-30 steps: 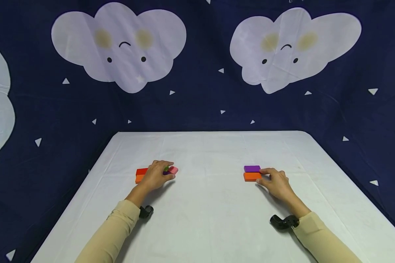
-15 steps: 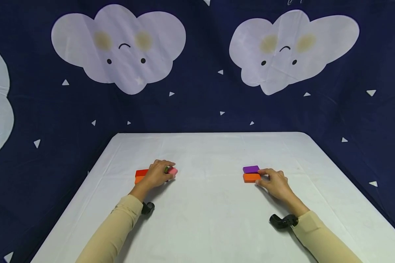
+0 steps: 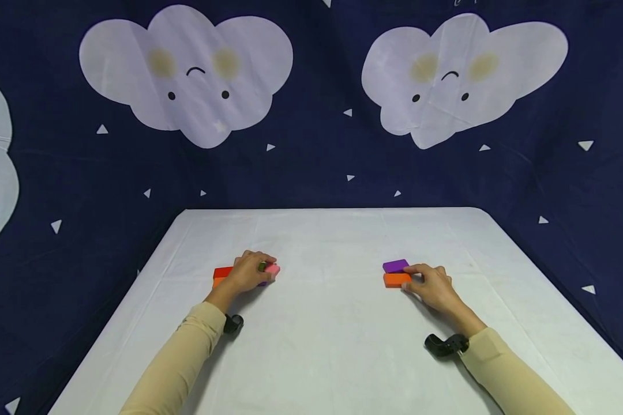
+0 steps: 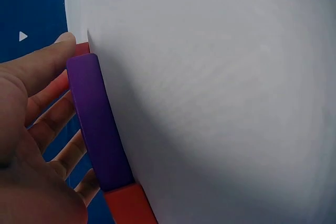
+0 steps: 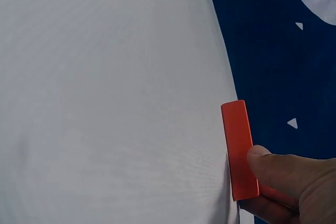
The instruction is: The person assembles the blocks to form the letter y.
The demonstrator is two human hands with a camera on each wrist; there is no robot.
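Backdrop: dark blue cloud-print cloth (image 3: 311,164) behind white table (image 3: 322,334).
Left hand (image 3: 246,272): pinching pink block (image 3: 273,270), partly hiding green block (image 3: 262,266), purple block (image 4: 100,124).
Left of it: red block (image 3: 221,272), orange block (image 3: 218,282).
Right hand (image 3: 432,283): pinching purple bar (image 3: 395,266), orange bar (image 3: 396,280) at their right ends.

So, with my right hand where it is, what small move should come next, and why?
I'd probably ease the orange block toward you with your right hand: its thumb touches the block's near side, its index fingertip is by the right end of the purple block, and that purple block lies skewed beside the orange one.
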